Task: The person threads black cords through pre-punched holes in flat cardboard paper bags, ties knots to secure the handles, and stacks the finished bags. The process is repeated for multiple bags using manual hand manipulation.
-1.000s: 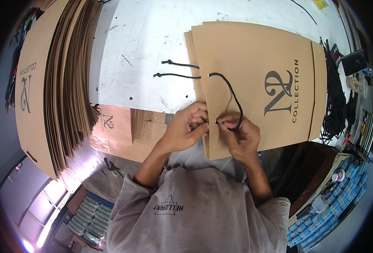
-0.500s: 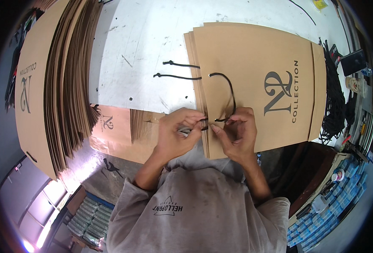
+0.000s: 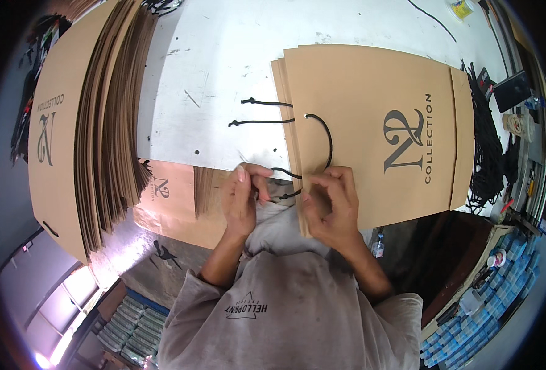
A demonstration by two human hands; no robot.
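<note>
A small stack of brown paper bags (image 3: 359, 80) with dark printing lies flat before me. A black cord (image 3: 331, 139) curves across the top bag from a hole near its left edge to under my right hand (image 3: 335, 203). That hand is closed, thumb and fingers pinching at the left edge of the paper bag. Just left of the edge, my left hand (image 3: 239, 200) is closed with its fingertips on a cord end (image 3: 285, 172) that comes out from the bags. A shorter knotted end (image 3: 290, 195) hangs below it. Two more knotted cords (image 3: 264, 123) stick out farther up.
A tall row of brown bags (image 3: 109, 123) stands at the left of the white table (image 3: 217, 55). Other bags (image 3: 168, 191) lie lower, beside my left arm. A bundle of black cords (image 3: 486, 142) hangs at the right. A plastic bottle (image 3: 378, 245) stands below.
My left hand has moved left from the bag edge, with a cord end drawn out. My right hand has shifted left to the edge, and the cord loop on the top bag is smaller.
</note>
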